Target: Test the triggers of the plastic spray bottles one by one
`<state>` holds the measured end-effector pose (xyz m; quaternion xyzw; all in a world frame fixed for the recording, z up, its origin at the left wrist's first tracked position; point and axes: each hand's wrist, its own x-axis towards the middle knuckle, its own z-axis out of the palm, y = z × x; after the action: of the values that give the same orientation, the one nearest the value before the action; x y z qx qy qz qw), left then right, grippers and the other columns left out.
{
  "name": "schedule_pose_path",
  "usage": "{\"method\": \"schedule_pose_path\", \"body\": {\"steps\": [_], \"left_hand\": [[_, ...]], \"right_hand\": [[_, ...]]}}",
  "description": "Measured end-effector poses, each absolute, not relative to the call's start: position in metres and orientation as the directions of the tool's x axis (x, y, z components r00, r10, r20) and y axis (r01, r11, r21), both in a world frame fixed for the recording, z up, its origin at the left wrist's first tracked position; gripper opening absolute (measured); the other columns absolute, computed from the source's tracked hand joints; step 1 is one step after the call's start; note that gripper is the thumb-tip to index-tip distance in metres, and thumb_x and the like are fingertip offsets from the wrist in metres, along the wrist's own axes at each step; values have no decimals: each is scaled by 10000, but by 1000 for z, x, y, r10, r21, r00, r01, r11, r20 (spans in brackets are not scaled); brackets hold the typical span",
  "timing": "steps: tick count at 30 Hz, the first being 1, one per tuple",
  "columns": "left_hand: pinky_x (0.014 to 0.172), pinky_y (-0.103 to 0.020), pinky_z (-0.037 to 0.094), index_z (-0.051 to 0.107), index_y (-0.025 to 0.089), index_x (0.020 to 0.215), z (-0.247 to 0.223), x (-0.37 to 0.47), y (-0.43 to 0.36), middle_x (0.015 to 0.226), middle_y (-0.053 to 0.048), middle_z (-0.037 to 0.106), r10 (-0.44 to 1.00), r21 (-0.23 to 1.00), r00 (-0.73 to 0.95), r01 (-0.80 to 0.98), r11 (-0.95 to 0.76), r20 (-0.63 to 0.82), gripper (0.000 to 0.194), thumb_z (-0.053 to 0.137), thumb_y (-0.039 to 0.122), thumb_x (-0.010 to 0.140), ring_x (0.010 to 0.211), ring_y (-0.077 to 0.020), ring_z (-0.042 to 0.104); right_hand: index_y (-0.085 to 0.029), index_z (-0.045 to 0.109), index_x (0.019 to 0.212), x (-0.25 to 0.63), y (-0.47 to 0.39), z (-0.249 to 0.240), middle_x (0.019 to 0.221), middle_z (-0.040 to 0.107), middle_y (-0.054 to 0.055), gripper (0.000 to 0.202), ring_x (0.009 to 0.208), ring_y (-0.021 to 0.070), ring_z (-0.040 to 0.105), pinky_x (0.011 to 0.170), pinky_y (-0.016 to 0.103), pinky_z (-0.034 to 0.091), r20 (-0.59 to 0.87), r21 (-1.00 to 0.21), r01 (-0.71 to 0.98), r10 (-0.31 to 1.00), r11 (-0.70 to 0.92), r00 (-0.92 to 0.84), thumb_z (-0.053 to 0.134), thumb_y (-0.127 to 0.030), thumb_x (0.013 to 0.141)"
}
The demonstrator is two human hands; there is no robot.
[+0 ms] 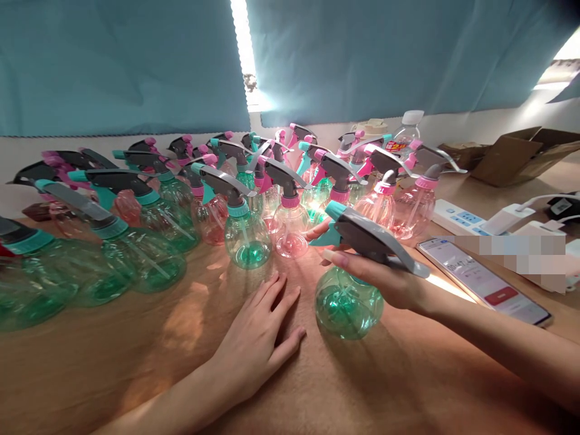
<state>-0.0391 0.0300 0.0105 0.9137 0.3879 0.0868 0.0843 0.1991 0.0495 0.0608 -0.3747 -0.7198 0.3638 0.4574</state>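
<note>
My right hand grips the neck of a green spray bottle with a teal and grey trigger head; the bottle stands on the wooden table in front of me. My left hand lies flat on the table, fingers spread, just left of that bottle and holding nothing. Behind both hands stand several pink and green spray bottles, the nearest a green one and a pink one.
More green bottles crowd the table's left side. A phone with a lit screen lies right of my right arm. A white power strip, chargers and cardboard sit at the far right. Blue curtains hang behind.
</note>
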Motion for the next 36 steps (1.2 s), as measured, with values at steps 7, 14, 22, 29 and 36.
{"method": "schedule_pose_path", "body": {"steps": [7,14,22,29,36], "left_hand": [[1123,-527,303,436,151,1430,10,-39,30,1508,-158,387,721,218,687,693,-687,89,537,458,439,978,1415,-330,289],[1109,-543,316,428,147,1432,12,-39,30,1513,-163,379,713,207,695,687,-697,96,535,474,423,976,1414,-334,292],[1110,-536,321,434,146,1428,11,-40,30,1507,-164,389,710,215,696,681,-700,109,533,464,431,978,1414,-330,292],[1112,-525,324,427,170,1434,8,-41,31,1504,-147,400,710,224,693,677,-701,125,531,474,429,973,1407,-332,307],[1113,-530,318,425,156,1436,8,-41,31,1502,-160,398,712,209,693,684,-699,115,541,464,439,977,1411,-326,302]], "right_hand": [[-257,623,1117,200,50,60,807,567,0,211,738,150,549,766,326,522,373,-866,214,870,451,-322,572,-294,916],[-250,606,1130,199,48,61,801,572,4,225,869,190,600,766,331,526,368,-871,210,873,444,-318,576,-303,914],[-268,588,1239,196,50,63,956,663,27,321,876,175,637,889,375,525,419,-859,160,847,487,-328,567,-277,919],[-276,580,1270,193,50,65,1101,689,45,372,1130,204,610,952,372,526,475,-857,33,814,514,-335,609,-261,899],[-279,591,1253,196,50,67,1071,705,45,338,1091,213,639,980,425,512,442,-863,61,807,502,-392,582,-272,916]]}}
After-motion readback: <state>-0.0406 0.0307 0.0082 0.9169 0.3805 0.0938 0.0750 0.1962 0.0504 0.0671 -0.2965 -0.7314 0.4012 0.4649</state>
